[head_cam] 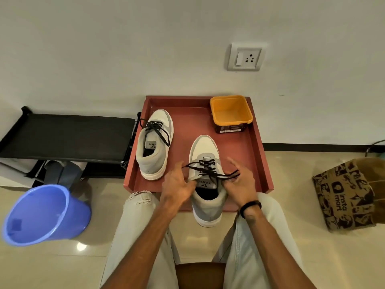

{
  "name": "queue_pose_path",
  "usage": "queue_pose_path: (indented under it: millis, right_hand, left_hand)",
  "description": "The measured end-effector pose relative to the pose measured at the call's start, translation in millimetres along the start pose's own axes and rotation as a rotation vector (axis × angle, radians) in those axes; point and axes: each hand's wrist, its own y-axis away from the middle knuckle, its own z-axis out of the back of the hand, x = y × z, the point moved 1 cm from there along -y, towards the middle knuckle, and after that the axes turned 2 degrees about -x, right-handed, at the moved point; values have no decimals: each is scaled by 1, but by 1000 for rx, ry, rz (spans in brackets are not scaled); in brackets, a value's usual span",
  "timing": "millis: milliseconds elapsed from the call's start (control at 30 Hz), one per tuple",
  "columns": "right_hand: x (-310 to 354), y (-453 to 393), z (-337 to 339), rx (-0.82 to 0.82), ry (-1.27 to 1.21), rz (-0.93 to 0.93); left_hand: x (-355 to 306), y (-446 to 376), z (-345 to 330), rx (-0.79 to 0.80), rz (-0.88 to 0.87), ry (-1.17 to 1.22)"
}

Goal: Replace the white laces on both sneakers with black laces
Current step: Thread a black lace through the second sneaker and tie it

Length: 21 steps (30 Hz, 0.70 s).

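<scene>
1. i see the near sneaker (205,174) overhanging the red tray's (261,155) front edge, heel toward the knees.
2. bare tray floor lies between it and the far sneaker (155,142).
3. my left hand (179,184) and right hand (239,184) each pinch its black lace (208,170).

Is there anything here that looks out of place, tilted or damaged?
Two things stand out. The near sneaker sticks out over the front edge of the red tray, its heel past the rim. The blue bucket on the floor at left leans toward the camera. No spill or damage shows.
</scene>
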Motion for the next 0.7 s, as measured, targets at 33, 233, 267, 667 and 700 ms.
queue_pose_path:
  millis: [33, 233, 267, 667, 700]
  right_hand:
    - [-3, -1, 1, 14, -47, -5]
    - [2, 13, -11, -42, 111, 27]
    - [7, 16, -12, -14, 242, 81]
    - [28, 40, -29, -76, 882, 489]
    - [30, 38, -30, -71, 935, 449]
  left_hand:
    - [6, -2, 4, 10, -4, 21]
    - [2, 8, 4, -42, -114, 1]
    - [0, 12, 1, -68, -119, -27]
    - [-8, 25, 1, -137, -13, 57]
    - [-7, 25, 1, -137, -10, 56]
